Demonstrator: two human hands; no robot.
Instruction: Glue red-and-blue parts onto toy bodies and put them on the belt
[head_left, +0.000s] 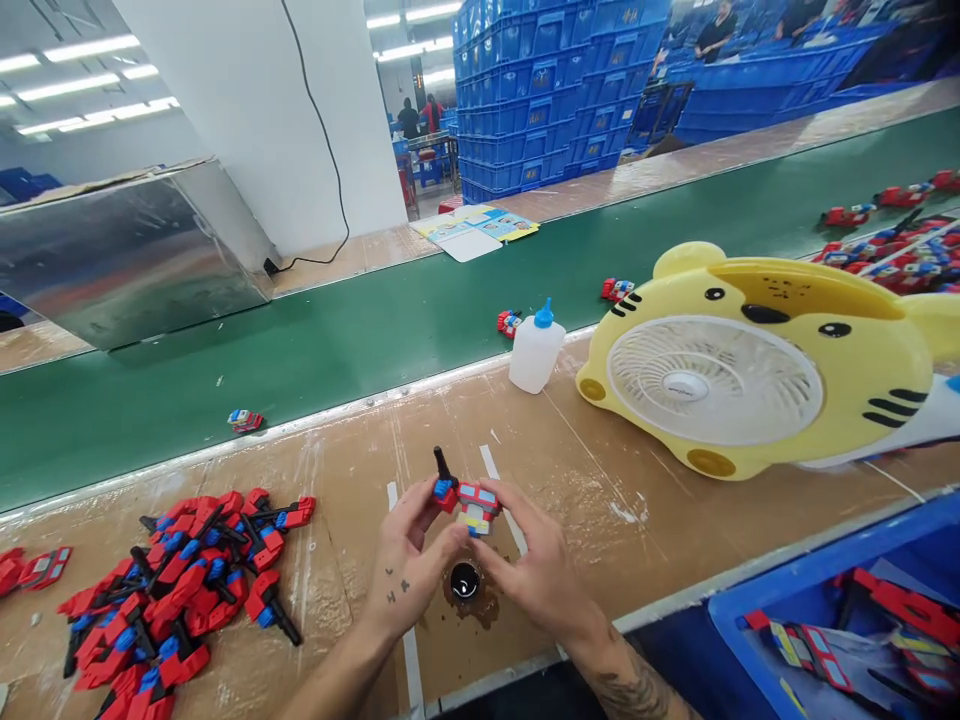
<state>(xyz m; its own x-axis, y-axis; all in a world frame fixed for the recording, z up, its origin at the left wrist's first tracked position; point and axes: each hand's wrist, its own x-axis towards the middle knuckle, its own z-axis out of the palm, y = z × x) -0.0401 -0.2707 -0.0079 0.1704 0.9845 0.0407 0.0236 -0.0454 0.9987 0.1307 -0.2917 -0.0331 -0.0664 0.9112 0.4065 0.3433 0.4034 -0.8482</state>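
Just above the bench, my left hand (409, 560) pinches a small red and blue toy arm piece (444, 490) with a black rod pointing up. My right hand (536, 560) grips a red toy robot torso (478, 505) with pale blue windows and a yellow-white front. The two parts meet side by side between my fingertips; whether they are joined I cannot tell. Right below them sits a small round cup of dark liquid (465, 580), with a wet brown stain around it. A heap of similar red, blue and black arm pieces (180, 580) lies left of my hands.
A green conveyor belt (360, 345) crosses behind the bench, carrying several toy parts. Beyond my hands stand a white bottle with blue cap (536, 352) and a yellow animal-shaped fan (750, 370). At lower right is a blue bin (727, 625) with toy parts. Blue crates (517, 110) are stacked behind.
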